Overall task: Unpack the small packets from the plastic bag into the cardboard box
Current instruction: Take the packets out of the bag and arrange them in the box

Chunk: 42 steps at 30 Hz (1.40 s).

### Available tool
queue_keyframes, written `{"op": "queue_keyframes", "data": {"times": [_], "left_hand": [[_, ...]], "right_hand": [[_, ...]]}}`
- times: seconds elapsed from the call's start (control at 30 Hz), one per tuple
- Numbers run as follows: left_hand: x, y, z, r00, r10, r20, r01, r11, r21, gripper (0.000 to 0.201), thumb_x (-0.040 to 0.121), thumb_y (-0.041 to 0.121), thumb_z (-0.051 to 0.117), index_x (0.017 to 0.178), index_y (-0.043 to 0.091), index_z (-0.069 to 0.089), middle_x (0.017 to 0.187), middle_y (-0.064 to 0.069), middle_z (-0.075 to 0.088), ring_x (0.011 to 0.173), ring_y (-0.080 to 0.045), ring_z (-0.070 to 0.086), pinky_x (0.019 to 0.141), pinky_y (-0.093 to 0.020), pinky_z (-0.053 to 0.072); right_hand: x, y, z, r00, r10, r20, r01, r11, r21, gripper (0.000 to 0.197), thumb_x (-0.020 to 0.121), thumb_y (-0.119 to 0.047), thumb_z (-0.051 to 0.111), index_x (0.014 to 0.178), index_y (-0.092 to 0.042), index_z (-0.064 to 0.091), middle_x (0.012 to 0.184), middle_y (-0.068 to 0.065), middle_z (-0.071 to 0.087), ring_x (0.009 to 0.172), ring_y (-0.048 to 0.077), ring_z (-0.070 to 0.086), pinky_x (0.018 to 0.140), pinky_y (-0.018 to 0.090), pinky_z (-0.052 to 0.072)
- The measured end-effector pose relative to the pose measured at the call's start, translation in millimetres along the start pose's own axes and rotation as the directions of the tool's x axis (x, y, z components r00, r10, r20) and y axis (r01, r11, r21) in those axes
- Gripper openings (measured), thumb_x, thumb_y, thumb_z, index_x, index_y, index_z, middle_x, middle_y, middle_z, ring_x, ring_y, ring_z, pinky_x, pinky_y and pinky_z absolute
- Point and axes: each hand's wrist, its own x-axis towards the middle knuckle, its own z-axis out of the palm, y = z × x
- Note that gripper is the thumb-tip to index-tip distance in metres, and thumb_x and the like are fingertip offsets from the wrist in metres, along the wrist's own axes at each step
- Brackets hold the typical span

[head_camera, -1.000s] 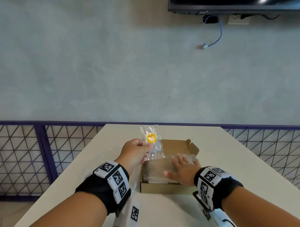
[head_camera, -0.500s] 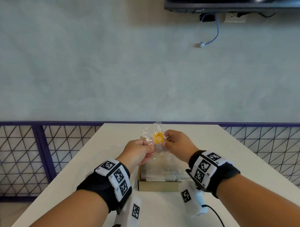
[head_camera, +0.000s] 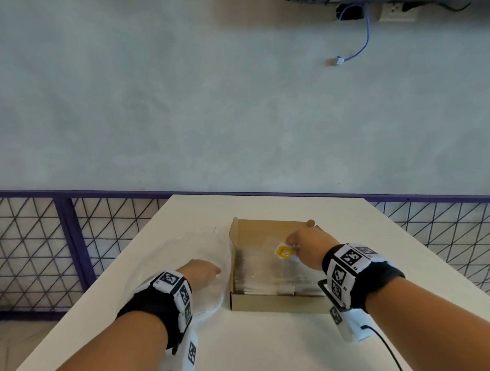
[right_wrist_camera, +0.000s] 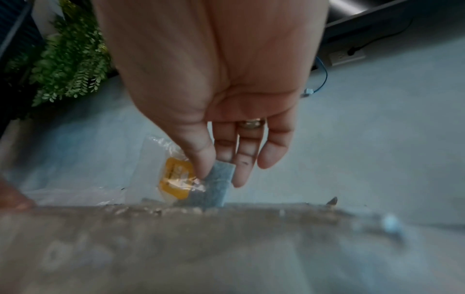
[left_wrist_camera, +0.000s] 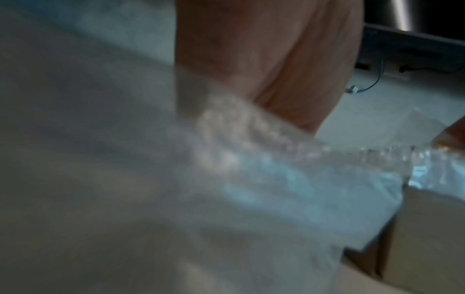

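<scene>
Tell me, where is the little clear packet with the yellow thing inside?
In the head view, the small clear packet with the yellow piece is pinched by the right hand over the open brown cardboard box, above the packets already inside.

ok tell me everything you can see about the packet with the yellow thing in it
The packet is a small clear, crinkly plastic pouch with a yellow tag-like piece inside and a grey rectangular piece beside it. The right hand pinches it between thumb and fingers, holding it low over the open cardboard box, above the clear packets already stacked there. Whether it touches them cannot be told. Print on the yellow piece is too blurred to read.
</scene>
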Motion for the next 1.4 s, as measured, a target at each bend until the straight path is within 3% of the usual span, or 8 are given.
{"op": "queue_keyframes", "data": {"times": [0.13, 0.3, 0.5, 0.57, 0.7, 0.87, 1.0, 1.4], "left_hand": [[-1, -10, 10, 0.996, 0.022, 0.091, -0.034, 0.990, 0.135, 0.031, 0.097, 0.017, 0.033, 0.109, 0.004, 0.059, 0.125, -0.013, 0.059, 0.116, -0.029, 0.054, 0.092, -0.030, 0.042], [8, -7, 11, 0.988, -0.025, 0.150, -0.028, 0.940, 0.341, 0.036, 0.095, 0.017, 0.042, 0.125, 0.000, 0.054, 0.131, -0.017, 0.056, 0.120, -0.031, 0.053, 0.080, -0.026, 0.043], [90, -56, 28, 0.999, 0.003, 0.040, -0.024, 0.850, 0.527, 0.043, 0.094, 0.032, 0.046, 0.132, 0.012, 0.049, 0.138, -0.004, 0.050, 0.123, -0.025, 0.050, 0.101, -0.028, 0.040], [130, -66, 29, 0.997, -0.071, 0.000, 0.065, 0.904, 0.424, 0.037, 0.092, 0.028, 0.047, 0.122, 0.007, 0.055, 0.120, 0.000, 0.058, 0.108, -0.021, 0.058, 0.091, -0.027, 0.045], [19, -6, -10, 0.987, -0.036, -0.156, 0.058, 0.989, 0.139, 0.025, 0.086, 0.013, 0.053, 0.063, 0.009, 0.047, 0.066, -0.001, 0.046, 0.068, -0.019, 0.050, 0.065, -0.024, 0.037], [2, -5, -22, 0.968, -0.035, -0.250, 0.055, 0.996, 0.076, 0.026, 0.090, 0.013, 0.045, 0.065, 0.010, 0.051, 0.077, -0.003, 0.053, 0.082, -0.024, 0.053, 0.066, -0.024, 0.039], [-15, -4, -32, 0.910, -0.003, -0.414, -0.022, 0.998, -0.056, 0.026, 0.091, 0.010, 0.048, 0.107, 0.004, 0.067, 0.112, -0.011, 0.066, 0.107, -0.029, 0.060, 0.089, -0.031, 0.047], [-54, 14, -42, 0.841, 0.146, -0.522, -0.317, 0.913, -0.255, 0.026, 0.082, -0.003, 0.046, 0.075, 0.019, 0.058, 0.079, 0.003, 0.056, 0.078, -0.023, 0.054, 0.057, -0.023, 0.039]], "right_hand": [[4, -1, -2, 0.999, 0.019, -0.037, -0.020, 1.000, -0.011, 0.043, 0.088, 0.003, 0.040, 0.122, -0.017, 0.058, 0.120, 0.008, 0.061, 0.112, 0.026, 0.055, 0.094, 0.034, 0.048], [2, -4, 3, 0.996, 0.029, 0.080, -0.021, 0.995, -0.097, 0.040, 0.093, -0.003, 0.042, 0.129, -0.016, 0.052, 0.130, 0.006, 0.056, 0.116, 0.024, 0.055, 0.097, 0.031, 0.046], [-6, -7, 1, 1.000, -0.021, 0.014, 0.021, 0.998, 0.053, 0.051, 0.096, -0.029, 0.046, 0.144, -0.023, 0.030, 0.150, 0.005, 0.033, 0.134, 0.027, 0.036, 0.108, 0.038, 0.034], [-13, -10, 10, 0.989, -0.080, 0.124, 0.082, 0.997, -0.008, 0.065, 0.094, -0.048, 0.040, 0.148, -0.023, 0.015, 0.157, 0.002, 0.015, 0.143, 0.025, 0.019, 0.114, 0.046, 0.023], [-21, -15, 36, 0.959, -0.039, 0.280, 0.054, 0.997, -0.047, 0.081, 0.089, -0.065, 0.031, 0.149, -0.024, -0.006, 0.158, 0.002, -0.011, 0.146, 0.024, -0.007, 0.116, 0.051, 0.005], [-21, -17, 40, 0.967, 0.012, 0.253, -0.007, 1.000, -0.019, 0.091, 0.084, -0.070, 0.036, 0.149, -0.026, -0.009, 0.157, 0.002, -0.018, 0.145, 0.026, -0.013, 0.116, 0.051, 0.001], [-16, -18, 41, 0.969, 0.070, 0.238, -0.060, 0.997, -0.051, 0.095, 0.081, -0.070, 0.042, 0.148, -0.029, -0.011, 0.157, 0.000, -0.019, 0.144, 0.032, -0.013, 0.116, 0.052, 0.002], [-15, -16, 42, 0.981, 0.060, 0.186, -0.055, 0.998, -0.034, 0.091, 0.082, -0.062, 0.050, 0.148, -0.033, -0.005, 0.158, -0.004, -0.011, 0.146, 0.025, -0.007, 0.115, 0.055, 0.005]]}}
